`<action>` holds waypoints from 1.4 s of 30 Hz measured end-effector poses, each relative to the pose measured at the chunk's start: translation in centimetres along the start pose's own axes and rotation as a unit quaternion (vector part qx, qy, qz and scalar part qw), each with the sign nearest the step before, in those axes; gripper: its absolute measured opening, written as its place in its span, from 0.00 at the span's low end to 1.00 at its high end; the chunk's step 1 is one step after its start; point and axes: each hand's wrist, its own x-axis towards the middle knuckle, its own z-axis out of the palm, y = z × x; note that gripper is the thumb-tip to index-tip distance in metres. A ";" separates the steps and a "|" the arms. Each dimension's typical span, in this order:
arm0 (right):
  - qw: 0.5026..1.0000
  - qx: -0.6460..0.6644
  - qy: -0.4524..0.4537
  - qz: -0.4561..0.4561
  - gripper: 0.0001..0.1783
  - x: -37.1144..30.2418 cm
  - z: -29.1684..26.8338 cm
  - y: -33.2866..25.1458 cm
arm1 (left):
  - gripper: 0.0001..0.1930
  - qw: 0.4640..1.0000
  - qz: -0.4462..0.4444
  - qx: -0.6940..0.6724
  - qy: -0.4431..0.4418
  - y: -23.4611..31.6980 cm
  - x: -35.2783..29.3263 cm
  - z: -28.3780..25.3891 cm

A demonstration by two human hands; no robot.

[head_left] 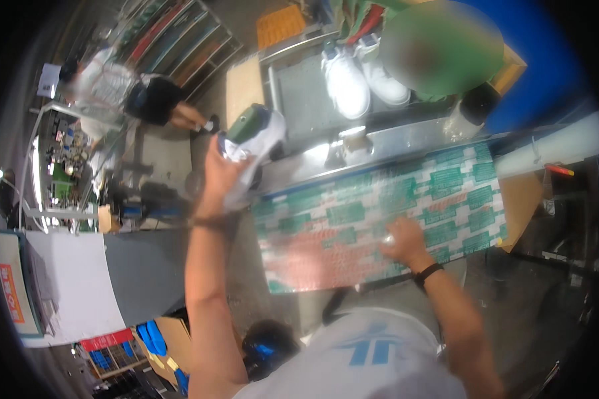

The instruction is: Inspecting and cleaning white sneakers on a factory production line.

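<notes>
Your left hand (223,167) is holding one shoe (263,136), white with green and dark parts, left of the frame's upper middle, its fingers closing around it. Your right hand (404,241) is hovering over or resting on the worktop (446,229), right of centre; its fingers are curling in at a small pale spot, and you cannot tell whether they are gripping anything. Two more white shoes (346,83) are sitting side by side on a grey surface (299,86) at upper centre. One co-worker (126,86) is showing at upper left.

The held shoe is hanging beyond the worktop's upper-left corner, near a metal rail (313,158); patterned worktop is stretching between that corner and your right hand. Green and red print is repeating across its cover, blurring too much for reading. An orange-panelled sign (10,292) is standing at lower left, bearing pale characters.
</notes>
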 end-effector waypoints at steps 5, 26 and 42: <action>0.999 0.028 0.033 -0.031 0.26 1.0 -0.3 0.1 | 0.42 0.966 0.006 0.258 0.019 -6.6 12.4 2.9; 0.996 0.049 0.059 -0.036 0.26 1.2 -0.4 0.7 | 0.27 0.790 -0.207 -0.561 -0.135 7.5 19.8 24.8; 0.995 0.031 0.086 -0.049 0.24 -0.7 1.5 1.0 | 0.37 0.913 -0.247 -0.320 -0.046 11.5 -27.0 13.1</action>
